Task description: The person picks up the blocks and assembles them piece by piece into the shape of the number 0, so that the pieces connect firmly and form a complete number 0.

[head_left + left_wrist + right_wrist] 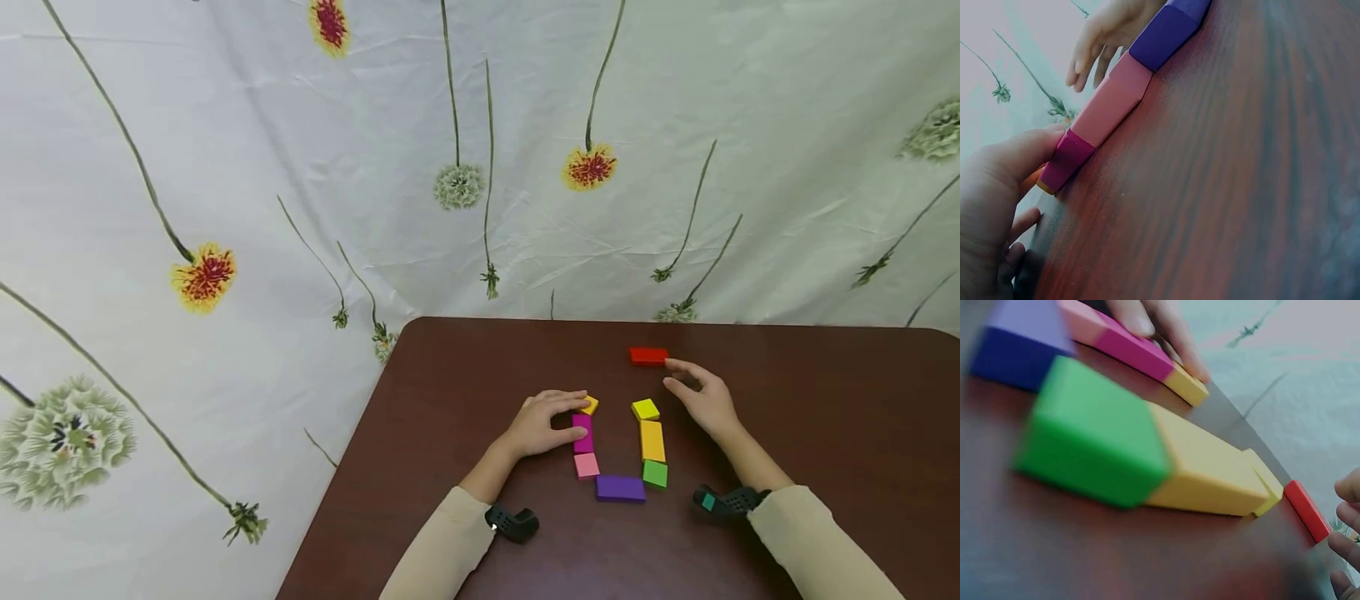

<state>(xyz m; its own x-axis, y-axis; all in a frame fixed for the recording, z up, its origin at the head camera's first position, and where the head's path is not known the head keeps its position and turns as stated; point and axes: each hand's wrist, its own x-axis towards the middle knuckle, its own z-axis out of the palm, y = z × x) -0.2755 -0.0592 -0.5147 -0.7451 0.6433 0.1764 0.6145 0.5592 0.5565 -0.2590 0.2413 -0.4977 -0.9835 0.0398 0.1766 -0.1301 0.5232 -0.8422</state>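
Note:
My left hand (534, 427) lies over the left side of a U-shaped row of blocks. Its fingers rest on a small orange-yellow block (1190, 387), and its thumb touches the magenta block (582, 446). Below these, a pink block (587, 467) leads to a purple block (620, 490) across the bottom. Up the right side run a green block (656, 475), a longer yellow-orange block (652, 442) and a small bright yellow block (645, 410), turned at an angle. Beyond the row lies a red block (647, 357). My right hand (708, 406) has its index fingertip right at the red block's right end, thumb apart.
The blocks lie on a dark brown wooden table (465, 358) with rounded far corners. Behind it hangs a pale cloth (375, 125) printed with flowers. Black bands (513, 525) sit at both wrists, beside beige sleeves (442, 550).

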